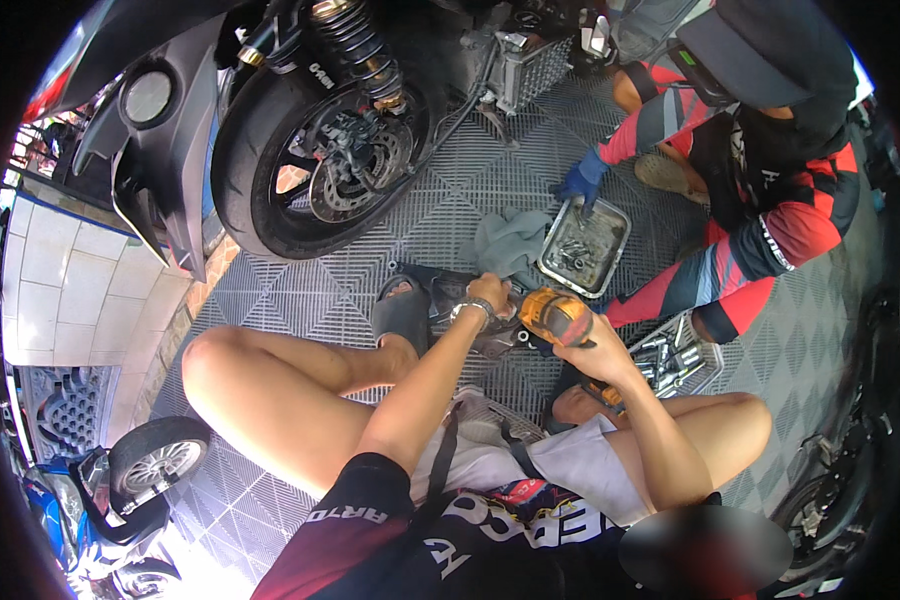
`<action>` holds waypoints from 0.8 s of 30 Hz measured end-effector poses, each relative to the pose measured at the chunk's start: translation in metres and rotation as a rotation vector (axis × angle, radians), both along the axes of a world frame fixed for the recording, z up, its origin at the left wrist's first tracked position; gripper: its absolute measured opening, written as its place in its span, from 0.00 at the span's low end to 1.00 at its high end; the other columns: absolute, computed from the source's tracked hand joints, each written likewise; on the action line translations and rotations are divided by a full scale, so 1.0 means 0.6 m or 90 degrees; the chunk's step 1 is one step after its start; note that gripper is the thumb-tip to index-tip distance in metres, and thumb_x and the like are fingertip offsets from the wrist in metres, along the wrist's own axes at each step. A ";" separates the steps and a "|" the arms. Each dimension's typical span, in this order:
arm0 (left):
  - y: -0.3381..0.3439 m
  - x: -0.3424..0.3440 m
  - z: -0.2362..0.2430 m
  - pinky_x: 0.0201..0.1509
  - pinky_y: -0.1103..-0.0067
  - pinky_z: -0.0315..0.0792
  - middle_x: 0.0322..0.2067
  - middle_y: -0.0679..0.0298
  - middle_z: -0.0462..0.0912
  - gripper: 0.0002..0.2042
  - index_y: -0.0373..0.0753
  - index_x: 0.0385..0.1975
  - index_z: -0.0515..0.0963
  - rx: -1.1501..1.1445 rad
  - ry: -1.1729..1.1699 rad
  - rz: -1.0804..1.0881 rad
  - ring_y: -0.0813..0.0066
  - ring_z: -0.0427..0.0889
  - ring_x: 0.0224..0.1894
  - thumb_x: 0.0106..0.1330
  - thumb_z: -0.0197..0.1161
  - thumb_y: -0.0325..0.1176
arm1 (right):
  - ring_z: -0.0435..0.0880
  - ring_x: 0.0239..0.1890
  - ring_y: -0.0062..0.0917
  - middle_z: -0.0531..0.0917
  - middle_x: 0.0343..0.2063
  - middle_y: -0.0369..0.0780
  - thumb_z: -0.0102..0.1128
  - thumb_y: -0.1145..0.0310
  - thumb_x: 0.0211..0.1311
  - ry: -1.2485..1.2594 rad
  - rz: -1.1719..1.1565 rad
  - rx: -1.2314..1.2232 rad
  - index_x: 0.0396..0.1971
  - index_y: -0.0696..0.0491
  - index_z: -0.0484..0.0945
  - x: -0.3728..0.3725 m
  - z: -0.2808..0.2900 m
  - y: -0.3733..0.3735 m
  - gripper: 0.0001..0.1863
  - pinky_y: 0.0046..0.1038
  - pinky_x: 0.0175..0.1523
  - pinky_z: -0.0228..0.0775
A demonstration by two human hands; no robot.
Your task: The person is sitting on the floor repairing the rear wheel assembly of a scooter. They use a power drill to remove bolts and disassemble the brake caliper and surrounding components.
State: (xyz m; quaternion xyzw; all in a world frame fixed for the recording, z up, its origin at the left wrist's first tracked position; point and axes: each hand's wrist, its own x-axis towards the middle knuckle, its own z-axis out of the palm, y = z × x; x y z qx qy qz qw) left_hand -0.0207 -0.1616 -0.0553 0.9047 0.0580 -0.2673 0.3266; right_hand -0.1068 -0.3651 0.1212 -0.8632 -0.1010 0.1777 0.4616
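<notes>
My right hand [598, 352] is wrapped round the handle of a yellow-and-black cordless power tool [553, 318], which points forward and left. Its tip is hidden from view. Just left of the tool, my left hand [490, 291], with a bracelet at the wrist, has its fingers curled at a black metal motorcycle part [450, 300]. That part lies low between my sandalled feet. Beyond it, a gloved blue hand [582, 180] of a co-worker reaches to the rim of a metal tray [623, 240] with small metal pieces in it.
A grey cloth [510, 243] lies beside the tray. Sockets and tools fill a basket [715, 365] at right, near my knee. The motorcycle wheel [260, 190] stands at the far left. The co-worker [780, 190] squats at far right on the grey grid floor [270, 290].
</notes>
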 end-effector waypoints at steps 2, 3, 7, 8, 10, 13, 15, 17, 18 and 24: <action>0.018 0.000 -0.072 0.46 0.67 0.77 0.31 0.47 0.84 0.20 0.29 0.37 0.80 0.006 -0.013 -0.106 0.52 0.84 0.40 0.68 0.54 0.44 | 0.83 0.42 0.46 0.84 0.36 0.48 0.66 0.70 0.43 0.027 0.047 0.013 0.52 0.54 0.71 0.020 -0.009 0.020 0.30 0.36 0.47 0.73; 0.015 0.000 -0.081 0.45 0.67 0.77 0.32 0.48 0.84 0.19 0.30 0.37 0.80 0.007 -0.019 -0.169 0.53 0.85 0.39 0.68 0.54 0.43 | 0.83 0.42 0.46 0.84 0.35 0.48 0.66 0.69 0.43 0.033 0.050 -0.002 0.52 0.54 0.72 0.026 -0.020 0.021 0.30 0.37 0.47 0.73; -0.006 -0.003 -0.091 0.39 0.68 0.77 0.35 0.50 0.84 0.12 0.33 0.39 0.81 -0.042 0.052 -0.261 0.59 0.85 0.39 0.62 0.58 0.34 | 0.83 0.39 0.42 0.84 0.32 0.49 0.65 0.67 0.43 0.070 0.048 -0.101 0.48 0.56 0.74 0.039 -0.053 0.021 0.27 0.37 0.46 0.73; -0.017 -0.005 -0.104 0.38 0.69 0.77 0.35 0.50 0.84 0.11 0.33 0.39 0.81 -0.050 0.071 -0.274 0.59 0.85 0.40 0.59 0.59 0.31 | 0.83 0.36 0.37 0.84 0.30 0.48 0.65 0.69 0.43 0.094 0.042 -0.127 0.44 0.58 0.75 0.043 -0.052 0.021 0.24 0.34 0.45 0.73; -0.031 -0.003 -0.139 0.38 0.71 0.78 0.36 0.49 0.84 0.11 0.32 0.38 0.81 -0.064 0.102 -0.293 0.60 0.85 0.41 0.54 0.62 0.25 | 0.84 0.34 0.35 0.84 0.29 0.47 0.64 0.70 0.43 0.095 0.032 -0.157 0.40 0.59 0.78 0.043 -0.058 0.015 0.20 0.33 0.44 0.73; 0.078 -0.021 -0.251 0.37 0.71 0.78 0.37 0.51 0.84 0.15 0.31 0.38 0.80 -0.140 0.075 -0.097 0.61 0.85 0.40 0.48 0.64 0.22 | 0.83 0.37 0.43 0.83 0.31 0.51 0.65 0.66 0.43 0.036 0.139 -0.146 0.44 0.58 0.76 0.067 -0.075 0.094 0.24 0.37 0.46 0.73; 0.028 -0.028 -0.211 0.36 0.72 0.78 0.38 0.52 0.84 0.15 0.30 0.38 0.80 -0.213 0.111 -0.081 0.62 0.85 0.39 0.47 0.65 0.22 | 0.81 0.43 0.50 0.83 0.35 0.55 0.66 0.62 0.44 0.078 0.135 -0.192 0.54 0.55 0.70 0.067 -0.097 0.064 0.33 0.42 0.49 0.72; 0.015 -0.026 -0.174 0.34 0.73 0.78 0.38 0.53 0.84 0.16 0.30 0.40 0.79 -0.262 0.151 0.021 0.65 0.85 0.39 0.48 0.66 0.23 | 0.81 0.44 0.50 0.83 0.36 0.55 0.66 0.61 0.44 0.083 0.119 -0.225 0.55 0.55 0.69 0.063 -0.080 0.066 0.34 0.42 0.49 0.72; 0.030 -0.029 -0.176 0.33 0.73 0.78 0.38 0.53 0.84 0.16 0.30 0.41 0.78 -0.280 0.167 0.129 0.67 0.84 0.39 0.49 0.66 0.23 | 0.81 0.45 0.50 0.83 0.36 0.55 0.66 0.61 0.44 0.078 0.132 -0.235 0.55 0.55 0.69 0.065 -0.071 0.083 0.35 0.42 0.50 0.72; -0.023 -0.028 -0.096 0.43 0.73 0.79 0.44 0.54 0.82 0.19 0.39 0.57 0.72 -0.297 0.285 0.215 0.65 0.82 0.45 0.71 0.47 0.39 | 0.80 0.47 0.49 0.83 0.40 0.55 0.67 0.60 0.44 0.119 0.106 -0.278 0.58 0.54 0.68 0.076 -0.099 0.054 0.37 0.42 0.52 0.71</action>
